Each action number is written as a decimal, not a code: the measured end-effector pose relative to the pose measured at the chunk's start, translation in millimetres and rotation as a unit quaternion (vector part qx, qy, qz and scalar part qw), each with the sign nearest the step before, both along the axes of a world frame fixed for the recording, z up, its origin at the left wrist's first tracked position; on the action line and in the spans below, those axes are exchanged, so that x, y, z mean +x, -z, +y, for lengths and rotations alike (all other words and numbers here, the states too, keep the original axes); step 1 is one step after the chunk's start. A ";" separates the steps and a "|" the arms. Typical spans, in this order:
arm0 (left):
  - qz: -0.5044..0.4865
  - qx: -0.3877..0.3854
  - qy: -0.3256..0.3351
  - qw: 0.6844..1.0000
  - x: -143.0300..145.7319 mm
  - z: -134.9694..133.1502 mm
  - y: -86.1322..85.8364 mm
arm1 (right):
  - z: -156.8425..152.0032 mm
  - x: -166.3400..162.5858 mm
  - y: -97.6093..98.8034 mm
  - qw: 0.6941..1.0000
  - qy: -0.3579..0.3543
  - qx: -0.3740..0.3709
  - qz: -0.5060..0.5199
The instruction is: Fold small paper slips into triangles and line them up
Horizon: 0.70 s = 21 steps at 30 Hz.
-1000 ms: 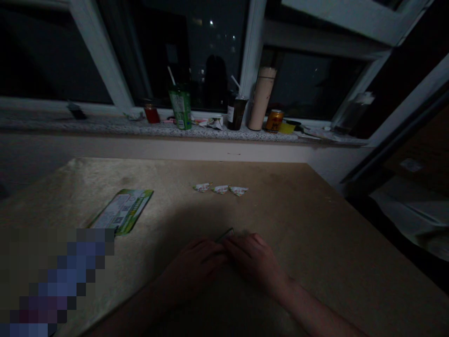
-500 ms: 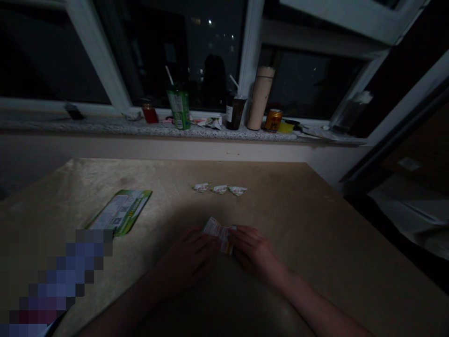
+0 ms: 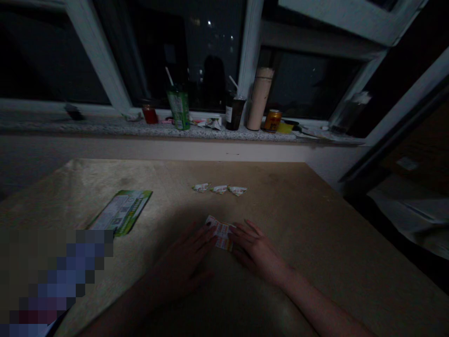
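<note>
A small printed paper (image 3: 220,231) lies flat on the tan table (image 3: 298,224) in dim light. My left hand (image 3: 185,260) rests beside it, fingers stretched out flat, fingertips pressing the paper's left edge. My right hand (image 3: 254,248) lies on the other side, fingers extended, touching the paper's right edge. Farther back on the table sit three small folded paper pieces (image 3: 220,189) in a row.
A green printed leaflet (image 3: 122,210) lies at the left of the table. On the stone windowsill (image 3: 87,124) stand a green cup with a straw (image 3: 179,108), a dark cup (image 3: 234,112), a tall beige flask (image 3: 258,98), an orange can (image 3: 272,120) and a red jar (image 3: 149,113).
The paper, mostly hidden under my hands a second ago, now lies unfolded and visible. Both hands have spread apart and flattened on either side of it.
</note>
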<state>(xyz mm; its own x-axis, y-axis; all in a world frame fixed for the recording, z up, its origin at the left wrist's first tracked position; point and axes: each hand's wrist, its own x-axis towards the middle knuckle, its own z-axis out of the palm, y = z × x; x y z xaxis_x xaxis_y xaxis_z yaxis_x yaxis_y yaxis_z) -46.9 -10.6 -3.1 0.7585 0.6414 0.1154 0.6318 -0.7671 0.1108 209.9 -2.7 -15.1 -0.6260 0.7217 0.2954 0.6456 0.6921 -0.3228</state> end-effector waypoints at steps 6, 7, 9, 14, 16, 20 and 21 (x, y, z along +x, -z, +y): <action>-0.011 -0.059 -0.009 0.998 0.6 -5.7 1.9 | -0.6 0.5 -2.1 1.000 0.004 -0.015 0.006; -0.014 -0.068 -0.010 0.998 0.6 -6.3 2.3 | -0.8 0.5 -1.4 1.000 0.004 -0.016 0.008; -0.020 -0.081 -0.014 0.996 0.3 -6.8 3.3 | -1.1 0.3 0.5 1.000 0.007 -0.014 0.010; -0.026 -0.101 -0.015 0.994 -0.4 -6.2 3.0 | 3.3 -1.5 -1.0 1.000 0.009 0.005 -0.006; -0.025 -0.101 -0.010 0.995 0.2 -5.7 1.1 | 8.3 -2.0 -4.4 0.999 -0.016 0.033 -0.016; -0.007 -0.094 -0.003 0.996 0.8 -4.8 -2.0 | 18.1 -1.6 -6.3 0.990 -0.096 0.099 -0.039; -0.004 -0.093 -0.001 0.996 0.5 -4.6 -2.1 | 19.5 -1.2 -5.2 0.988 -0.105 0.107 -0.041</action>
